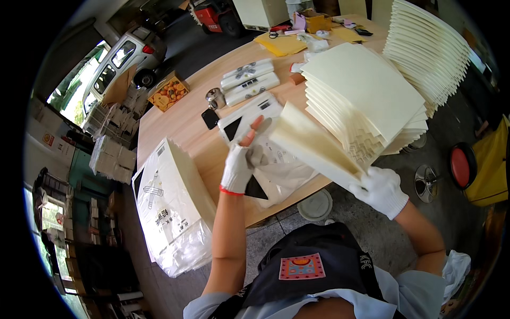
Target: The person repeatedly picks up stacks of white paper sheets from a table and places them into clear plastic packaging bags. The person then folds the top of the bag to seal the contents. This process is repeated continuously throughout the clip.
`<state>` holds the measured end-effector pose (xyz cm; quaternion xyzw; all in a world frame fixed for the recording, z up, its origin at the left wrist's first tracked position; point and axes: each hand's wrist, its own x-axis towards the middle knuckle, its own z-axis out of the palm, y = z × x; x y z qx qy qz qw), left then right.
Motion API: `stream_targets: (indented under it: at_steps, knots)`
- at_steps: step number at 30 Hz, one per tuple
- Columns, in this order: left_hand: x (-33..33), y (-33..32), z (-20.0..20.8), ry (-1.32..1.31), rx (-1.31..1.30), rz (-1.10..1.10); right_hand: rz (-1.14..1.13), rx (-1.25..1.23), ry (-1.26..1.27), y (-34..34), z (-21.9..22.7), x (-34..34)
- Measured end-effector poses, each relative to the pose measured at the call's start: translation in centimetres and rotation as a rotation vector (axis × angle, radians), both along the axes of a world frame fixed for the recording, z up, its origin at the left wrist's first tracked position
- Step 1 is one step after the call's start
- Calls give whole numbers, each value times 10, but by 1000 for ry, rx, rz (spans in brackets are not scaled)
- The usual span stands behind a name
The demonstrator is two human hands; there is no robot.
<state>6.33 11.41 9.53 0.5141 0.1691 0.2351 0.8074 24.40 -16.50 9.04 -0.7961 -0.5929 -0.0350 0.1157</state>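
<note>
My right hand [380, 191], in a white knitted glove, grips the near end of a cream, foam-like sheet [313, 146]. The sheet is tilted over the table edge and looks folded, or is several layers; I cannot tell which. My left hand [241, 165] wears a white glove with bare fingertips and a red cuff. Its fingers are stretched out and apart, close to the sheet's far end. Beneath them lies a clear printed plastic bag [287, 173] on a pile of such bags. Whether the left hand touches the bag is unclear.
A tall stack of cream sheets [366, 90] stands on the right, with another stack [425, 53] behind. Bagged sheets [175, 207] lean at the table's left edge. Bag rolls [249, 80], a metal jar [215, 98], a phone [210, 118] and an orange-printed box [169, 93] lie farther back.
</note>
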Motion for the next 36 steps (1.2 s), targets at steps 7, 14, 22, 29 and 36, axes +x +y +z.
stream_targets:
  at_steps: [7,14,22,29,36]
  knots:
    - [-5,-94,-9,339,1125,-225,177,-431,152,54,-31,5]
    - [-22,-109,-103,58,1285,89,101,92,1272,112,-146,8]
    - [21,-110,-58,336,1028,280,202,180,177,133,-105,-60]
    - [-37,-124,-114,332,1135,247,-81,443,-55,87,-119,-60]
    - [-138,-115,-198,858,1193,634,46,13,213,51,-133,-48]
